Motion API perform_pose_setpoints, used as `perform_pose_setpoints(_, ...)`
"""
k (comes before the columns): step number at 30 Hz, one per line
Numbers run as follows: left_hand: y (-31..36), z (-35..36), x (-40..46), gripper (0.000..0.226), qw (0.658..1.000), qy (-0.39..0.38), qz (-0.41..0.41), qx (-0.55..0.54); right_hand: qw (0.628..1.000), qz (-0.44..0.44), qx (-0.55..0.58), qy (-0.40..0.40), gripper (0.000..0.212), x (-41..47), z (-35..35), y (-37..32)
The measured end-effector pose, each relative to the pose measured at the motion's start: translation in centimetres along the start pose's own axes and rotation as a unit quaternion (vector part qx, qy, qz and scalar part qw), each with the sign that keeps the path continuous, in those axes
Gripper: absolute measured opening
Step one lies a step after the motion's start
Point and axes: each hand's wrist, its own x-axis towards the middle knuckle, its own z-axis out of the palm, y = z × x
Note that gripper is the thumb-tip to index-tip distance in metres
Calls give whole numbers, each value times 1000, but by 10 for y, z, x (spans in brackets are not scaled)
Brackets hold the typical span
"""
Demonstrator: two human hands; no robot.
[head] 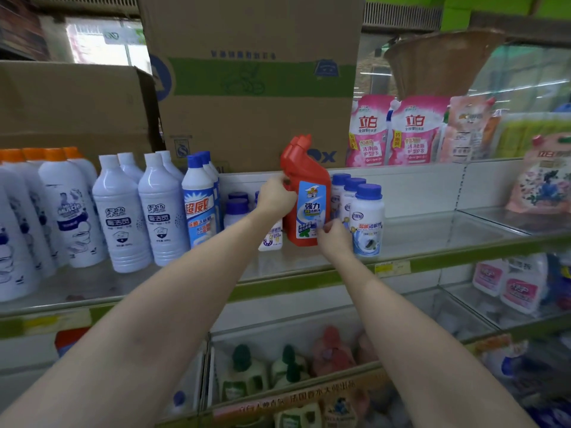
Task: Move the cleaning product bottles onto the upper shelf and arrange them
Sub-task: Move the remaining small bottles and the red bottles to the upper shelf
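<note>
On upper shelf point(401, 239), both hands' grip clamped on red bottle point(304, 193), white btls point(367, 220) beside.

Two red bottles point(304, 193), two pink pouches point(369, 131), two hands point(276, 194).

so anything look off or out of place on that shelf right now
Only the red bottle: it leans left, gripped by the left hand at its neck and the right hand near its base. No spills or damage visible; the white bottles stand upright.
</note>
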Motion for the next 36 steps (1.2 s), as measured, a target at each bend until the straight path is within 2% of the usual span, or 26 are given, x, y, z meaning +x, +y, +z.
perform_pose_setpoints(8, -29, -20, -67, 6, 995, -100, -6, 7, 999, -14, 30, 11, 11, -85, 6, -18)
perform_pose_setpoints(13, -75, -49, -116, 14, 981, -185, -43, -31, 1000, 10, -9, 14, 11, -151, 33, -15)
perform_pose_setpoints(19, -185, -89, -176, 16, 962, -252, -85, 61, 994, 79, -33, -65, 6, -231, 101, -1)
perform_pose_setpoints(22, -243, -120, -200, 15, 954, -256, -133, 78, 988, 96, -34, -119, 12, -260, 134, -4)
perform_pose_setpoints(25, -293, -152, -220, 15, 950, -243, -170, 99, 983, 97, -36, -151, 7, -281, 176, -11)
perform_pose_setpoints(28, -337, -180, -230, 13, 946, -214, -211, 121, 978, 105, -25, -177, 6, -294, 224, -17)
perform_pose_setpoints(32, -389, -216, -230, 10, 943, -171, -241, 155, 970, 95, -24, -222, 17, -297, 285, -26)
perform_pose_setpoints(36, -436, -246, -217, 15, 940, -119, -265, 180, 959, 66, -26, -276, 15, -285, 345, -30)
